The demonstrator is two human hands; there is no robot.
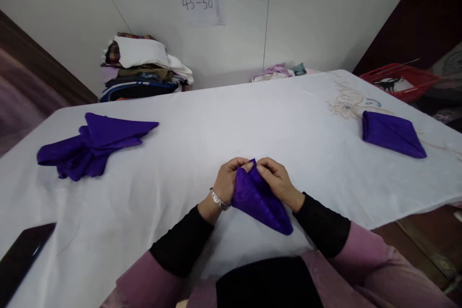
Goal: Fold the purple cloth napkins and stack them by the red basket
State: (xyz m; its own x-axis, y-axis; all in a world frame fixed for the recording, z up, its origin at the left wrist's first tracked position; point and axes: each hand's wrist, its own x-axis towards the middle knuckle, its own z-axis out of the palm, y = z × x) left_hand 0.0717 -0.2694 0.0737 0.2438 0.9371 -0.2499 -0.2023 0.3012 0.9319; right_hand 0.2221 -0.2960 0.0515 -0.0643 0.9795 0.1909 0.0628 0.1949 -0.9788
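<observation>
Between my hands hangs a folded purple cloth (pixel 258 197), shiny, its lower corner pointing down and to the right. My left hand (pixel 231 180) pinches its upper edge, thumb on top; a silver bracelet circles that wrist. Close beside it, my right hand (pixel 276 178) grips the same edge between thumb and fingers. The inner folds are partly hidden by my fingers. A loose heap of purple cloth (pixel 90 147) lies on the left of the white-covered table (pixel 216 125). On the right rests another purple cloth (pixel 391 132), folded flat.
Stacked clothes (pixel 140 70) stand against the wall at the back left, and smaller fabric pieces (pixel 276 72) lie at the back middle. A red basket (pixel 407 84) sits at the far right. A dark flat object (pixel 25 260) occupies the near left corner.
</observation>
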